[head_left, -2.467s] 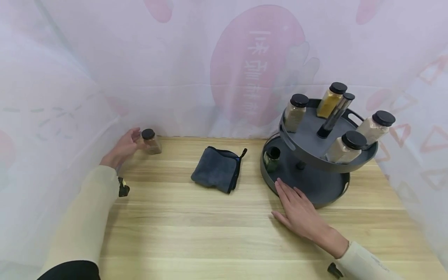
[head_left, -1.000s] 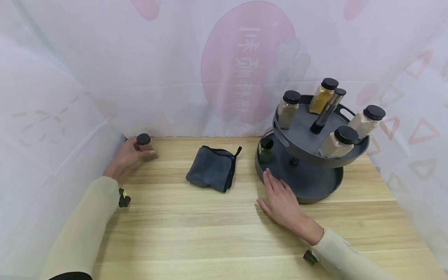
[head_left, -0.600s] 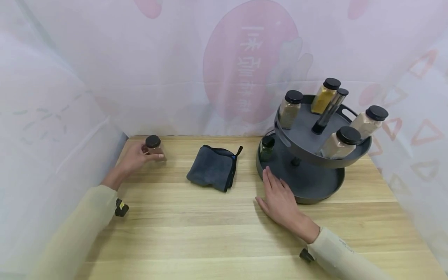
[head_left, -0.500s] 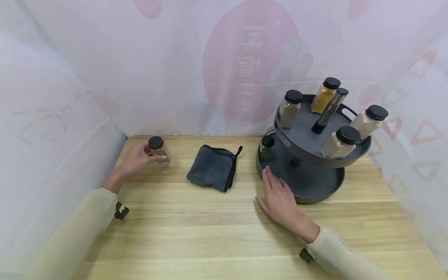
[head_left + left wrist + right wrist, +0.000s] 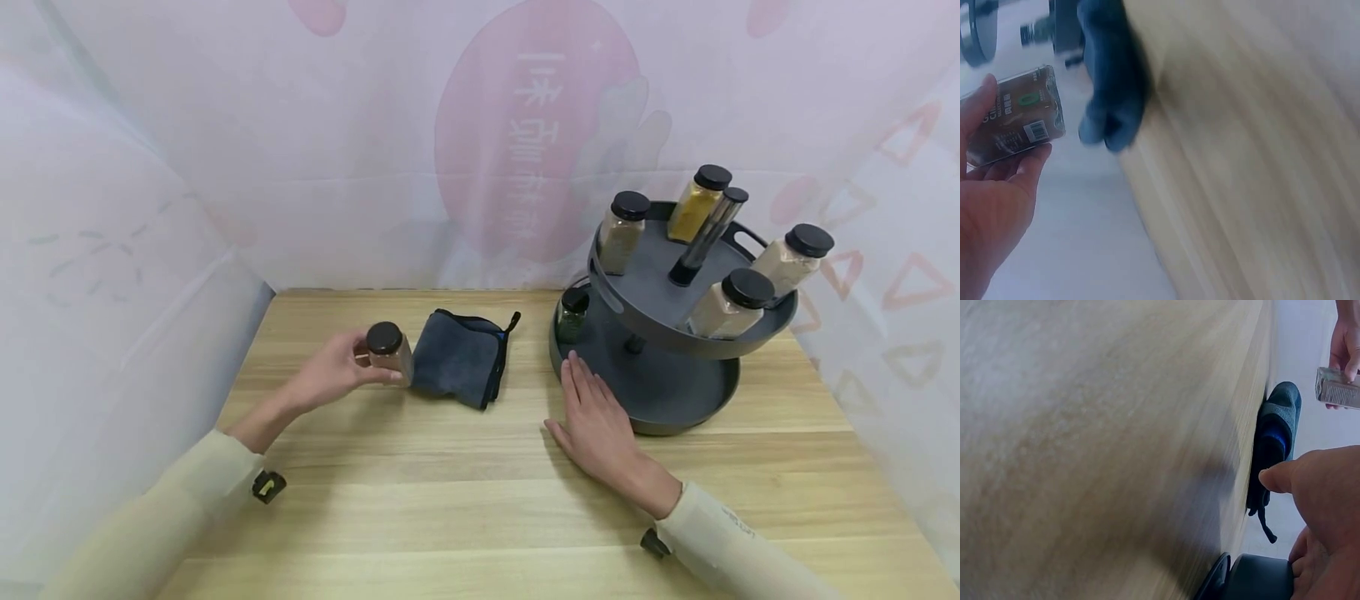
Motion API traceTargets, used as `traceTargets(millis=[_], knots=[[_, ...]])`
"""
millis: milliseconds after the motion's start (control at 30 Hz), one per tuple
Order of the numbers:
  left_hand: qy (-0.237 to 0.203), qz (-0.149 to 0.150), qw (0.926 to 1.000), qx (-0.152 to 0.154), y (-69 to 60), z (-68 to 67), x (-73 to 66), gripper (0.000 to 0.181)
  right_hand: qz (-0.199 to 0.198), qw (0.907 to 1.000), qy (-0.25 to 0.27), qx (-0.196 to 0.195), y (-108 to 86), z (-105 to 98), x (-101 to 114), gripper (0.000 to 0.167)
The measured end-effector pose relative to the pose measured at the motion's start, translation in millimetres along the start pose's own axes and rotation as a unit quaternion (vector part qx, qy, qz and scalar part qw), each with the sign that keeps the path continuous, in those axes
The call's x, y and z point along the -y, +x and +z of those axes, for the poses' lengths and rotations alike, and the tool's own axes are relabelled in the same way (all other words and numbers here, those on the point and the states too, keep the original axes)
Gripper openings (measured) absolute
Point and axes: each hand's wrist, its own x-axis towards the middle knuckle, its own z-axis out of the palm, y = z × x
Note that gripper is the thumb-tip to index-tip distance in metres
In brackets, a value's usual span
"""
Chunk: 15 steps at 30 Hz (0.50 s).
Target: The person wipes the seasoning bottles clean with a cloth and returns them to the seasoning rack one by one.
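In the head view my left hand grips a black-capped jar of brown powder, just left of a folded dark grey cloth. The left wrist view shows the labelled jar between thumb and fingers, held clear of the table. My right hand lies with straight fingers against the front left rim of the lower tray of a dark two-tier rack. In the right wrist view its fingertips are hidden behind the hand, beside the rack's wall.
On the upper tier stand several jars, one of them with yellow powder. A small jar with green contents is on the lower tier at the left. White printed sheets enclose the wooden table at the back and sides.
My left hand has closed round the jar, lifted it and carried it rightward and nearer, up beside the cloth. My right hand stays against the rack.
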Motion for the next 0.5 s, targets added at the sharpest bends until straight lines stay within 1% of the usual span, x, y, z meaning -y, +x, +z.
traceTargets(millis=[133,233,333,400,500], knots=[[-0.018,0.017,0.9996,0.011,-8.1,18.2,-7.6,0.045,0.006,0.9999,0.002,0.012,0.9,0,0,0.097],[-0.039,0.022,0.9988,0.022,-13.1,32.2,-10.3,0.045,0.010,0.9998,0.002,0.018,1.6,0,1,0.097],[-0.037,0.010,0.9991,0.018,-18.8,45.7,-11.6,0.043,0.011,0.9998,0.002,0.018,2.1,-1,1,0.097],[-0.034,-0.004,0.9993,0.013,-22.9,54.4,-11.6,0.042,0.011,0.9998,0.001,0.018,2.1,-1,1,0.097],[-0.012,-0.023,0.9997,0.000,-29.5,66.5,-10.7,0.040,0.010,0.9998,0.000,0.016,1.8,-1,2,0.097]])
